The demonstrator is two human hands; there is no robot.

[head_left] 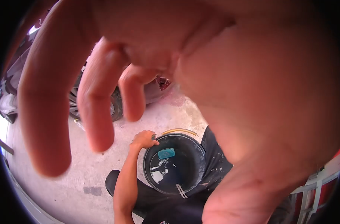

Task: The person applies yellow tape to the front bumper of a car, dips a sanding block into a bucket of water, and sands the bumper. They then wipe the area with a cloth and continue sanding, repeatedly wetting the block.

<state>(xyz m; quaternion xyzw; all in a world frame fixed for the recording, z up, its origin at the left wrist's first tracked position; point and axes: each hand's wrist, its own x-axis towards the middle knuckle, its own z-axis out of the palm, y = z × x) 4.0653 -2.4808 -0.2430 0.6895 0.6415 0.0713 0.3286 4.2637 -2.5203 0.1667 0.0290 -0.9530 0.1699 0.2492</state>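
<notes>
My right hand (252,82) is very close to the camera and fills much of the upper and right view. Its fingers hang apart and slightly bent, with nothing visible between them. Lower down, my left hand (143,139) grips the far left rim of a black bucket (146,168). Dark, shiny water (173,173) lies inside, and a blue-green rectangular block (166,153), perhaps a sponge, sits near its far side. The bucket stands between my legs. A tan curved handle or piece of hose (179,130) arcs along its far rim.
Behind my right fingers, a vehicle wheel (117,106) is partly hidden at the upper left. Pale concrete floor (65,156) spreads to the left, with a dark patch (92,191) on it. A light metal frame (315,190) stands at the lower right.
</notes>
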